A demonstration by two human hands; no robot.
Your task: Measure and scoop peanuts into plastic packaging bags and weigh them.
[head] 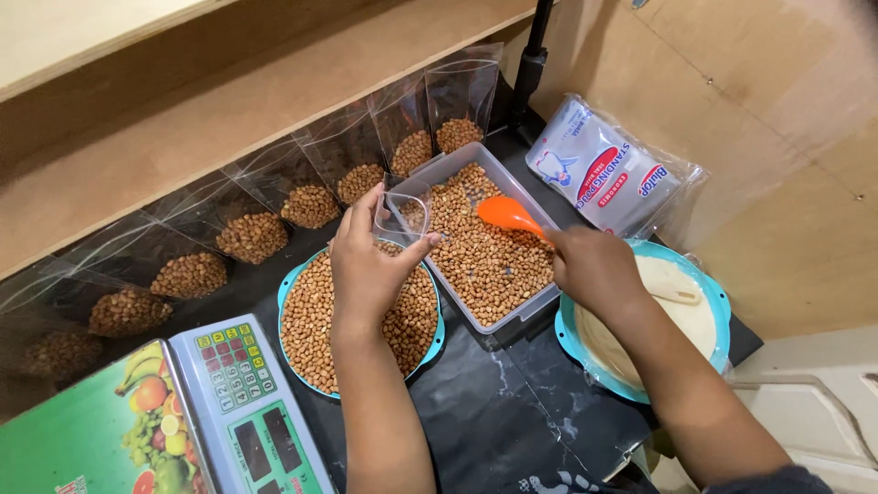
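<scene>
My left hand (370, 265) holds a small clear plastic pouch (402, 212) open, above the edge of a round teal tray (294, 276) full of peanuts. My right hand (594, 265) grips an orange spoon (508, 214) whose bowl sits over the peanuts in a clear rectangular tub (524, 309). The pouch mouth is just left of the spoon. A few peanuts show inside the pouch.
Several filled clear pouches of peanuts (251, 236) stand in a row along the wooden shelf wall. A digital scale (242, 402) with a fruit picture sits at front left. A teal plate (718, 302) with a cream lid and a pack of pouches (604, 174) lie at right.
</scene>
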